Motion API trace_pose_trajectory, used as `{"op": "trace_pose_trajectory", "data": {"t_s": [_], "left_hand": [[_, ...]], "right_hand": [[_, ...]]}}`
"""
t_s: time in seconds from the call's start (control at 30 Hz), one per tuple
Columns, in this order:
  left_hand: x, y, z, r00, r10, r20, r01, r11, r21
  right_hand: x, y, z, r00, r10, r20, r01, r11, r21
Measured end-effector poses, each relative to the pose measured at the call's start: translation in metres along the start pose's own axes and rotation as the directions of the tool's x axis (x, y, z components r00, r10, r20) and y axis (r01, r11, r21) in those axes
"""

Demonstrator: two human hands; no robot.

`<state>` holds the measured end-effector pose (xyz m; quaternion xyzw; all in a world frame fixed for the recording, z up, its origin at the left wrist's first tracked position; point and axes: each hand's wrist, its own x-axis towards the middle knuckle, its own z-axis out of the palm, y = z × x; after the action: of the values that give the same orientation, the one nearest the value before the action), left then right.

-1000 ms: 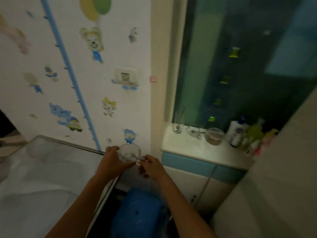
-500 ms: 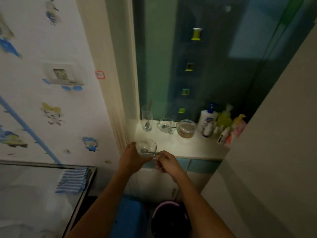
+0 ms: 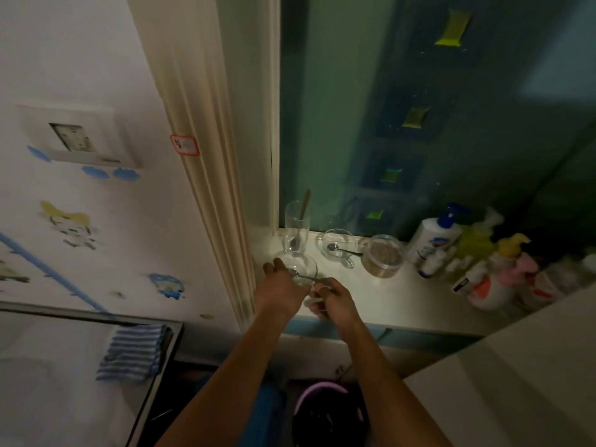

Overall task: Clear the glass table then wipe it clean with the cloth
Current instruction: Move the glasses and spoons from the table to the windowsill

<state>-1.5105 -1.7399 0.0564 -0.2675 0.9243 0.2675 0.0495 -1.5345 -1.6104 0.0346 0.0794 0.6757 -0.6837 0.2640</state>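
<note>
Clearing nearly done: left hand (image 3: 280, 290) cups glass cup (image 3: 300, 267) at window ledge (image 3: 396, 296), beside tall glass (image 3: 296, 229); right hand (image 3: 332, 300) pinches what looks like the handle, spoon (image 3: 306, 278) inside. Glass table (image 3: 58, 398) holds only striped cloth (image 3: 134, 351) as far as visible; wiping left

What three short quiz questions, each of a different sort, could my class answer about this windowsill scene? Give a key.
1. True or false: the left hand holds the glass cup.
2. Where does the striped cloth lie: A on the glass table, B on the windowsill, C in the bucket?
3. Fill in: the tall glass holds a ____.

Key: 1 true; 2 A; 3 spoon.
</note>
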Motion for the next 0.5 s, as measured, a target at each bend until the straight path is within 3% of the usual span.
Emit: {"op": "trace_pose_trajectory", "data": {"t_s": [0.2,0.5], "left_hand": [[0.015,-0.003,0.005,0.998,-0.035,0.061,0.034,0.999,0.007],[0.01,-0.002,0.017,0.998,-0.053,0.014,0.053,0.999,0.0]], "right_hand": [[0.015,0.002,-0.001,1.0,0.013,0.018,-0.011,0.997,-0.077],[0.018,0.008,-0.01,0.999,0.011,0.042,-0.004,0.989,-0.146]]}}
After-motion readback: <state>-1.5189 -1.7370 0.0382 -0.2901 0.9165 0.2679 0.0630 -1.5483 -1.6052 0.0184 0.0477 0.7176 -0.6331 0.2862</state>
